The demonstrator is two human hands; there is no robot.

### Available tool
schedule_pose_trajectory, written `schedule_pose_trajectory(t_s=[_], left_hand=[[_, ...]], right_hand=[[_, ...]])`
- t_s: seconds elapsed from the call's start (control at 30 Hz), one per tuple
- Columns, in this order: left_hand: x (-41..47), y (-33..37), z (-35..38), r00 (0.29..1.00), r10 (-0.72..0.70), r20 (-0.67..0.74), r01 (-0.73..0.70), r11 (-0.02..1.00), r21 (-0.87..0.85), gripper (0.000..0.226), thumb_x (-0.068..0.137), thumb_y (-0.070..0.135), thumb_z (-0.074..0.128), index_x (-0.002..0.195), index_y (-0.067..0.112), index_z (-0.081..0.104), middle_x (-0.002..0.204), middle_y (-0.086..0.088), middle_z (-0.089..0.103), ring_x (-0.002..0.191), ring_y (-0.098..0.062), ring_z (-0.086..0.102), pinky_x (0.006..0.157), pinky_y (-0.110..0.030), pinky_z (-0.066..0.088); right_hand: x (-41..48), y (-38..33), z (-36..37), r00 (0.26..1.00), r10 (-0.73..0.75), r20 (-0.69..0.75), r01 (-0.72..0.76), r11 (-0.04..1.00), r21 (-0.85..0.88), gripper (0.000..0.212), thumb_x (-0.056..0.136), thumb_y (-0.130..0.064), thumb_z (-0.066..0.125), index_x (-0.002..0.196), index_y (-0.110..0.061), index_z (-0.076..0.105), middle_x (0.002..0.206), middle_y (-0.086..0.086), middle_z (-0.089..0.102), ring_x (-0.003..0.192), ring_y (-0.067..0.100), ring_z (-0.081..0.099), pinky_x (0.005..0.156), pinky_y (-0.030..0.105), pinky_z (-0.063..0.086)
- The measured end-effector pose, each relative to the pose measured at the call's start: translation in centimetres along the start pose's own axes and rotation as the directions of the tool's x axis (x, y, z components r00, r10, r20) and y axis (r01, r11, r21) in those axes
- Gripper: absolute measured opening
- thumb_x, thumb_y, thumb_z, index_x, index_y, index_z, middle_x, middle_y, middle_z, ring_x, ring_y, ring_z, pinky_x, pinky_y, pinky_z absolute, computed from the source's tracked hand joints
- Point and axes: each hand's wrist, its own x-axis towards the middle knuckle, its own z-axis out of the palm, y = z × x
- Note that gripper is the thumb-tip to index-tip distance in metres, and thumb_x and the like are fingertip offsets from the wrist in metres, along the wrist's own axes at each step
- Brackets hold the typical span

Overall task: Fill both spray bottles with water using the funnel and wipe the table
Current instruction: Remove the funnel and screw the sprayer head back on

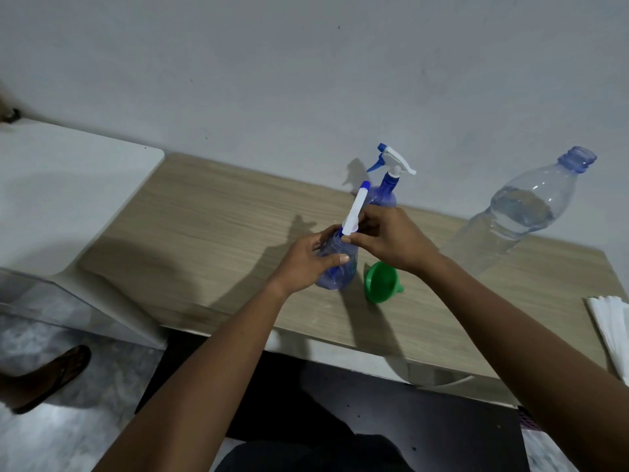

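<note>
My left hand (311, 258) wraps around the body of the near spray bottle (335, 267), fingers curled against its blue plastic, holding it upright on the wooden table (211, 212). My right hand (391, 238) comes in from the other side and pinches the base of that bottle's white trigger head (355, 211), thumb and fingers closed around the collar at the neck; the head sticks up tilted, its blue nozzle tip toward the wall. I take the near spray bottle as my landmark. Just to its right the green funnel (380, 281) lies on its side on the table, mouth facing me, close to the bottle but I cannot tell if they touch. Behind the bottle, against the wall, stands the second spray bottle (386, 192) with its trigger head on. Well to the right stands a large clear water bottle (520, 212), uncapped, partly filled. Far right of it, at the table edge, lies a stack of white tissues (612, 330).
</note>
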Motion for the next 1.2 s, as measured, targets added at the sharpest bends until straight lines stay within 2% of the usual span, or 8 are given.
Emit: schedule_pose_trajectory(t_s=[0.13,0.27,0.5,0.6,0.77,0.9,1.0,1.2], left_hand=[[0.2,-0.2,0.0,1.000,-0.008,-0.006,0.008,1.000,0.011,0.059,0.082,0.005,0.077,0.137,0.013,0.058,0.126,0.002,0.069,0.118,-0.011,0.064,0.096,-0.022,0.048],[0.2,-0.2,-0.2,1.000,-0.003,-0.005,0.004,0.999,0.039,0.060,0.080,0.007,0.078,0.136,0.015,0.058,0.126,-0.001,0.069,0.122,-0.016,0.062,0.104,-0.030,0.048],[0.2,-0.1,-0.2,1.000,-0.027,0.009,0.026,0.999,0.040,0.060,0.081,0.007,0.078,0.136,0.016,0.059,0.126,0.002,0.069,0.119,-0.015,0.063,0.100,-0.029,0.051],[0.2,0.0,-0.2,1.000,-0.030,0.000,0.030,0.999,0.015,0.060,0.081,0.001,0.077,0.137,0.011,0.057,0.126,0.001,0.069,0.116,-0.010,0.065,0.093,-0.019,0.050],[0.2,0.2,-0.1,1.000,-0.022,-0.001,0.022,0.999,0.032,0.058,0.081,-0.002,0.076,0.134,0.013,0.058,0.117,0.013,0.070,0.107,0.002,0.065,0.088,-0.012,0.048],[0.2,0.3,-0.1,1.000,-0.014,0.015,0.013,0.999,0.041,0.059,0.083,-0.002,0.073,0.138,0.009,0.055,0.123,0.007,0.069,0.113,-0.002,0.064,0.090,-0.014,0.048],[0.1,0.3,-0.1,1.000,-0.011,0.008,0.011,0.998,0.063,0.054,0.085,-0.005,0.071,0.136,0.004,0.056,0.116,0.004,0.070,0.101,0.004,0.066,0.084,-0.011,0.049],[0.3,0.1,-0.1,1.000,-0.004,0.003,0.004,0.996,0.087,0.051,0.084,-0.006,0.071,0.132,0.005,0.059,0.112,0.004,0.070,0.096,0.008,0.066,0.082,-0.009,0.048]], right_hand=[[-0.6,-0.4,1.5,0.980,0.055,-0.192,-0.044,0.997,0.058,0.030,0.076,-0.031,0.088,0.077,-0.014,0.063,0.072,-0.004,0.069,0.068,0.001,0.065,0.058,0.009,0.044],[-0.8,-0.6,2.4,0.973,0.064,-0.223,-0.058,0.998,0.034,0.046,0.073,-0.050,0.084,0.063,-0.011,0.061,0.055,0.001,0.055,0.047,0.007,0.044,0.048,0.017,0.034],[-2.1,0.1,1.6,0.958,0.129,-0.255,-0.079,0.977,0.198,0.052,0.065,-0.057,0.085,0.067,-0.009,0.065,0.070,-0.001,0.072,0.070,0.012,0.069,0.065,0.024,0.052],[-2.3,0.1,1.5,0.953,0.186,-0.239,-0.104,0.942,0.318,0.036,0.071,-0.037,0.089,0.082,-0.008,0.070,0.081,0.002,0.075,0.078,0.017,0.073,0.075,0.033,0.060],[-2.0,0.0,1.7,0.971,0.201,-0.130,-0.101,0.837,0.538,0.021,0.082,-0.002,0.080,0.098,-0.001,0.066,0.087,0.003,0.071,0.078,0.002,0.069,0.076,0.019,0.056],[-1.9,-0.2,1.8,0.981,0.169,-0.092,-0.094,0.837,0.540,0.024,0.088,-0.004,0.075,0.112,-0.002,0.070,0.101,0.017,0.073,0.090,0.010,0.068,0.085,0.021,0.056],[-1.8,-0.5,2.3,0.986,0.134,-0.103,-0.061,0.852,0.520,0.017,0.091,-0.006,0.072,0.108,-0.003,0.074,0.105,0.015,0.076,0.092,0.010,0.069,0.088,0.021,0.055],[-1.7,-0.5,3.5,0.939,0.275,-0.206,-0.100,0.793,0.601,0.024,0.075,-0.012,0.087,0.093,-0.001,0.075,0.093,0.020,0.075,0.085,0.025,0.072,0.090,0.050,0.058]])
